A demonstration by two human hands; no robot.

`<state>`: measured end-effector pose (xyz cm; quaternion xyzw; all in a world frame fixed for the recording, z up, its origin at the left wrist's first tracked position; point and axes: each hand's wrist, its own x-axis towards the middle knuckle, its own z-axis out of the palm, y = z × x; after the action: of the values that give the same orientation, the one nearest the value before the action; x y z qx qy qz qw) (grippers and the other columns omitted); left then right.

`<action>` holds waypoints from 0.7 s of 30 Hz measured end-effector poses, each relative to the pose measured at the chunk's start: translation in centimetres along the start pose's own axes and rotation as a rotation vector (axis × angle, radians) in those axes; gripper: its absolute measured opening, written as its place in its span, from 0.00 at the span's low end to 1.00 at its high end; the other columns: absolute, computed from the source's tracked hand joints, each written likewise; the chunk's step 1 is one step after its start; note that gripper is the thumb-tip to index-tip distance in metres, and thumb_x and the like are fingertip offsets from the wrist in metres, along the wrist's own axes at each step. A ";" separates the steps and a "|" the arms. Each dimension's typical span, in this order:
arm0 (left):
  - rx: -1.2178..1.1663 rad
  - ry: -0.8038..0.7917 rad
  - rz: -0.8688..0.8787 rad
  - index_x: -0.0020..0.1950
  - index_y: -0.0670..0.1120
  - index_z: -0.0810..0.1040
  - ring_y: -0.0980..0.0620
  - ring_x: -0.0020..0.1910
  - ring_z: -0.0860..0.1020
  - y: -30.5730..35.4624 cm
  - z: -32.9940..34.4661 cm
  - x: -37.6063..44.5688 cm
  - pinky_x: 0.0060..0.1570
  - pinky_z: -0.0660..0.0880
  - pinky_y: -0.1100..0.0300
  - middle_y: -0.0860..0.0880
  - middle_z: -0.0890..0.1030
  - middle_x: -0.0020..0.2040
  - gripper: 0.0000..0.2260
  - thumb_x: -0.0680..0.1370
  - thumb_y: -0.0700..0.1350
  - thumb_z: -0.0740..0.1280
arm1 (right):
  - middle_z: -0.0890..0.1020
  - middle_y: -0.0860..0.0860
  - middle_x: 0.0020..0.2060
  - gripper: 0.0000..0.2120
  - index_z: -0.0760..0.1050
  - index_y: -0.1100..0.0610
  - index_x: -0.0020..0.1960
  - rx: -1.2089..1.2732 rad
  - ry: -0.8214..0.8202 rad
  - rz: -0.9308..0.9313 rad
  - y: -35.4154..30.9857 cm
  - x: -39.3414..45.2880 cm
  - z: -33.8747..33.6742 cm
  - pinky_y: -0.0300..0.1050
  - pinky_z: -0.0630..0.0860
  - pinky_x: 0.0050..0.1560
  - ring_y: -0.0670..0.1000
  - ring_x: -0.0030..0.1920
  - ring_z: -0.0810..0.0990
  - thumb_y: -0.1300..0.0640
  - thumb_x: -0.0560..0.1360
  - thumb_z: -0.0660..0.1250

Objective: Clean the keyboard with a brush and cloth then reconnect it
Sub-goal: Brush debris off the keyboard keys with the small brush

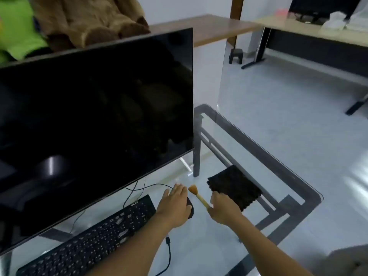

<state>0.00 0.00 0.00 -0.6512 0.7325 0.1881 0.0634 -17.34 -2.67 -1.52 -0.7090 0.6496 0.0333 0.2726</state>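
We rest our left hand [175, 204], fingers spread flat, on top of a dark rounded mouse [190, 209] just right of the black full-size keyboard [89, 238], which lies at an angle on the glass-topped table [288, 176] under the dark flat monitor [95, 116]. Our right hand [224, 208] closes around the pale wooden handle of a small orange-bristled brush [197, 195], beside the folded black cloth [235, 187]. A loose black cable plug [167, 240] lies near our left forearm.
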 end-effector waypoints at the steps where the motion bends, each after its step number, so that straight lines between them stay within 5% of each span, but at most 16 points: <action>1: 0.013 -0.004 -0.004 0.78 0.42 0.50 0.49 0.78 0.45 0.0 0.3 0.3 0.76 0.46 0.49 0.46 0.50 0.79 0.28 0.82 0.51 0.54 | 0.76 0.51 0.53 0.14 0.70 0.55 0.59 -0.013 -0.014 0.018 0.1 0.2 0.4 0.41 0.78 0.45 0.50 0.46 0.77 0.52 0.76 0.67; 7: 0.006 -0.028 -0.017 0.78 0.42 0.49 0.49 0.78 0.44 -0.3 1.3 0.8 0.76 0.46 0.48 0.46 0.49 0.79 0.28 0.83 0.51 0.54 | 0.76 0.52 0.48 0.08 0.72 0.57 0.54 -0.013 0.008 0.084 0.0 1.0 1.1 0.42 0.77 0.39 0.51 0.43 0.79 0.58 0.75 0.63; 11: -0.027 0.032 -0.026 0.78 0.42 0.50 0.50 0.78 0.46 -1.7 0.8 0.4 0.76 0.46 0.49 0.46 0.50 0.79 0.28 0.82 0.52 0.54 | 0.76 0.50 0.38 0.04 0.69 0.57 0.47 0.077 0.082 0.044 -0.9 1.3 -1.0 0.36 0.65 0.27 0.46 0.33 0.75 0.57 0.78 0.62; 18: -0.232 0.248 -0.188 0.77 0.43 0.56 0.50 0.77 0.54 -6.9 -1.2 -4.8 0.75 0.51 0.53 0.47 0.58 0.78 0.26 0.82 0.52 0.56 | 0.80 0.52 0.39 0.03 0.75 0.56 0.48 0.246 0.211 -0.246 -9.1 -0.1 -5.1 0.39 0.72 0.34 0.51 0.37 0.79 0.57 0.76 0.64; 21: -0.305 0.355 -0.259 0.77 0.45 0.59 0.50 0.75 0.58 -10.1 -1.3 -8.5 0.74 0.54 0.57 0.48 0.61 0.76 0.25 0.81 0.52 0.58 | 0.79 0.46 0.33 0.04 0.75 0.50 0.41 0.321 0.204 -0.335 -14.1 -1.4 -5.0 0.36 0.70 0.31 0.46 0.33 0.77 0.56 0.73 0.68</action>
<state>11.32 6.63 2.12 -0.7643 0.6060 0.1696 -0.1412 -5.87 -3.45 8.15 -0.7540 0.5440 -0.1876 0.3168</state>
